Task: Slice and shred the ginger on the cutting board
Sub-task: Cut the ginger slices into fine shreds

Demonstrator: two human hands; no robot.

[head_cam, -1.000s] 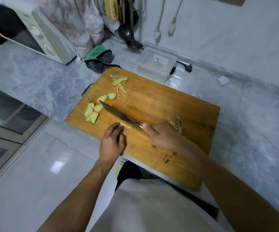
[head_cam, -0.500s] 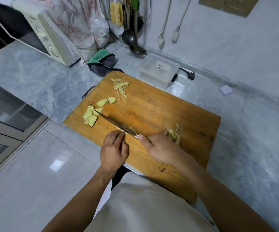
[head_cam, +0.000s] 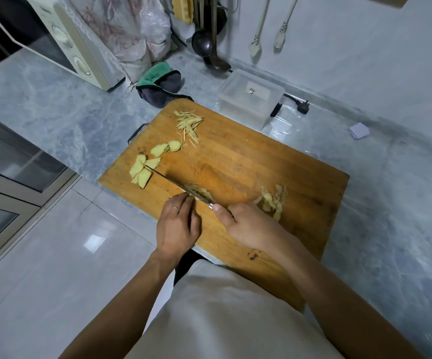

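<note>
Ginger slices (head_cam: 199,193) lie mid cutting board (head_cam: 261,167) under the knife (head_cam: 176,185): thin, light, likely slippery; best pinned flat near the blade. Left hand (head_cam: 177,226) presses them, fingers curled. Right hand (head_cam: 248,226) grips the knife handle, blade angled left.

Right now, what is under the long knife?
Thin yellow ginger shreds lie under the long steel knife, on the brown wooden cutting board. The left hand covers whatever ginger it steadies.
</note>
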